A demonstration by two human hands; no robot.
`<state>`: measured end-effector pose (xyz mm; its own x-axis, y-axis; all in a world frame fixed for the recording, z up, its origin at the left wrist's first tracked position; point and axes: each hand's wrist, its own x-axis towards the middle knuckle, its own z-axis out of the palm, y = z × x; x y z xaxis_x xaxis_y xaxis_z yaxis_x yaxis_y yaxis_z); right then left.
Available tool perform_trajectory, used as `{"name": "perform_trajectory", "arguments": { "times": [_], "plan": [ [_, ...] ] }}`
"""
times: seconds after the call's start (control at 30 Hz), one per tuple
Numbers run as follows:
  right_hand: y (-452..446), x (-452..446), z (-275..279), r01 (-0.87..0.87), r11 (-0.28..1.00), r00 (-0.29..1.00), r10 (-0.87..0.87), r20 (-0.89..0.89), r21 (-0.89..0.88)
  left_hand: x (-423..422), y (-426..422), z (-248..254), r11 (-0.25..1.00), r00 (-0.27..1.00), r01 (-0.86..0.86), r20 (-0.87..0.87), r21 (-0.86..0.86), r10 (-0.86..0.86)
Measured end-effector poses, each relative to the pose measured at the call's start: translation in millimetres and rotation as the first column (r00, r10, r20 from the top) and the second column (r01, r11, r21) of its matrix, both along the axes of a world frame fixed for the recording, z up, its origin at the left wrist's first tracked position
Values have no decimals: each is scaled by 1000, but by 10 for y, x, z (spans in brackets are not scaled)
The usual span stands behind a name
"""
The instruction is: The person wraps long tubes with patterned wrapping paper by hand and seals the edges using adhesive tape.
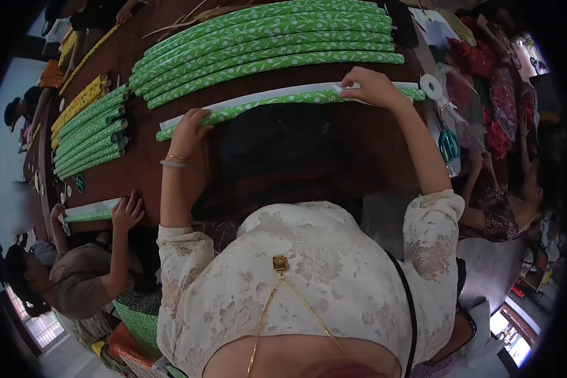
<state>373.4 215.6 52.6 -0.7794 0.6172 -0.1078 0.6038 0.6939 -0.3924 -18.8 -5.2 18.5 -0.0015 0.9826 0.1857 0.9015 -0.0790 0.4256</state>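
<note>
A long roll of green patterned wrapping paper [277, 98] lies across the table in front of me, its white underside showing as a strip along the far edge. My left hand [191, 128] is closed over the roll near its left end. Toward the right end, my right hand [370, 88] has thumb and fingers pinched at the paper's white edge. A small whitish bit shows at those fingertips; I cannot tell whether it is tape or paper.
Finished green rolls [271, 50] lie side by side beyond. Shorter green rolls [91, 135] and yellow rolls [82, 104] are at left, near a co-worker's hand [128, 211]. On the right are a tape roll [431, 87] and teal-handled scissors [449, 145].
</note>
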Motion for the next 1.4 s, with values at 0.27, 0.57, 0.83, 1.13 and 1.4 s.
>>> {"name": "perform_trajectory", "arguments": {
  "times": [0.27, 0.57, 0.83, 1.13, 1.4],
  "plan": [
    [223, 740, 1, 153, 863, 499, -488, -716, -481, 52, 35, 101, 995, 1000, -18, -16, -97, 17],
    [782, 2814, 566, 807, 471, -165, -401, -901, -357, 5, -19, 34, 994, 999, -52, -20, -99, 50],
    [1365, 3567, -19, 992, 49, 120, -570, -813, 112, 56, -19, 144, 976, 996, -94, -7, -199, 94],
    [1247, 2962, -438, 704, 708, 707, -691, 150, -56, 235, 27, 307, 971, 995, -96, -45, -218, 88],
    [1385, 1971, 641, 537, 750, 772, -622, 132, 387, 251, -32, 238, 983, 985, -111, -146, -143, 90]
  ]
}}
